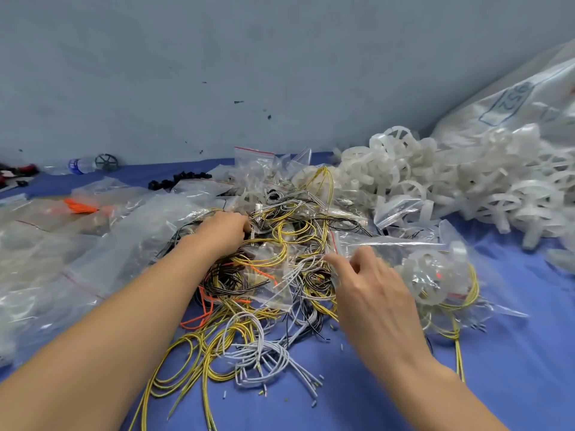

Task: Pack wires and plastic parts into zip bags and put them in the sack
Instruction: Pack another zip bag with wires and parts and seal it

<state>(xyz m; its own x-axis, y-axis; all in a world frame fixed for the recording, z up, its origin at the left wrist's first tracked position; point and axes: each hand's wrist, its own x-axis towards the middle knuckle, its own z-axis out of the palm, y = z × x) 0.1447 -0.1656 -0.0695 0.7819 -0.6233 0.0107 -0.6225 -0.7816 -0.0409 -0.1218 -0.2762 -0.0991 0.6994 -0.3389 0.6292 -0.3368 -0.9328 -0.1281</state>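
Fingers (334, 259) of the right hand (376, 293) curl onto the red-striped mouth of a zip bag (404, 244), pinching its edge. The bag lies on the right side of the tangle and already holds a white plastic wheel (429, 275) and some yellow wire. A little farther in, the left hand (225, 228) is dug into the heap of wires (280, 237). Its fingers bend down among the strands with the tips buried, so I cannot tell whether they hold a bundle or only rake through it.

Filling looks to be the step in hand, one hand keeping the bag ready while the other fetches wire. Next, a loop has to come free of the knot and go in at the mouth without dragging its neighbours along. That mouth has to be held wide, since limp film folds shut.

Nearest, loose yellow and grey loops (249, 353) sprawl across the blue cloth (357, 399), along with small cut ends. Large clear bags (109, 244) crowd the left side, and one holds orange wire (81, 206). Beyond the tangle are empty zip bags (258, 169) and small black parts (177, 178). A big pile of plastic parts (451, 181) rises at the far right, against the white sack (513, 101). A water bottle (81, 165) lies by the wall. Yellow, black, grey and orange strands are interlaced with scraps of film, so snagging is the main hindrance.
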